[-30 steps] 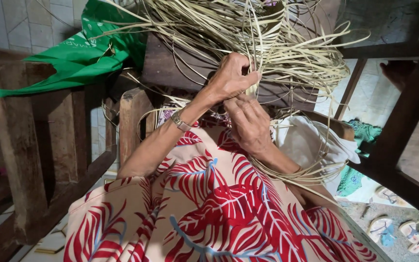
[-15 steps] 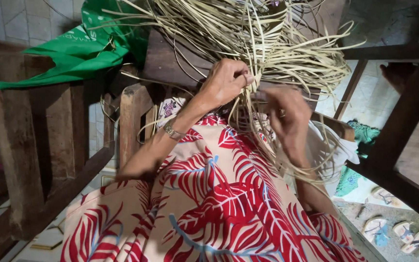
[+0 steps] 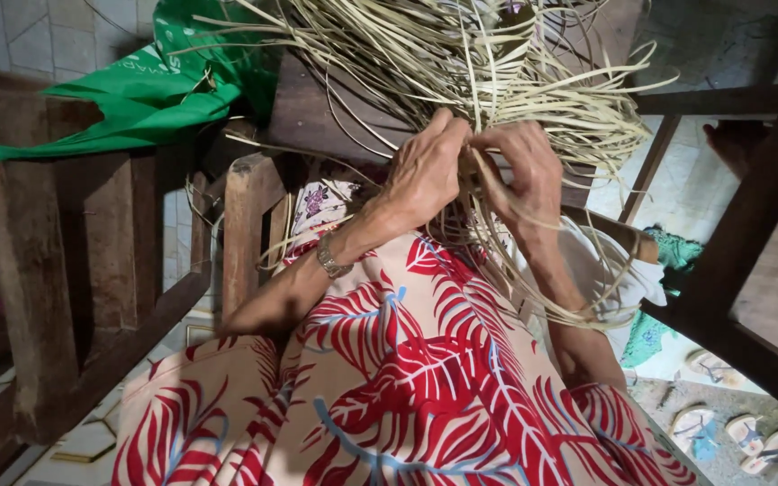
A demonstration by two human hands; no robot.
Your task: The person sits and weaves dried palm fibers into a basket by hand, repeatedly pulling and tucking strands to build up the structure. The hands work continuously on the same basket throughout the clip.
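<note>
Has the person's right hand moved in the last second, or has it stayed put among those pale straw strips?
Yes. The right hand dropped to the right, away from the dark wooden board, then rose back beside the left hand among the pale straw strips.

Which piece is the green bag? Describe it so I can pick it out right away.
Start at the big tangle of pale straw strips that both hands work at top centre. Look left of it, to the wooden frame: the green bag lies draped over its top. It is the only bright green, crumpled plastic thing among brown wood and pale straw.
</note>
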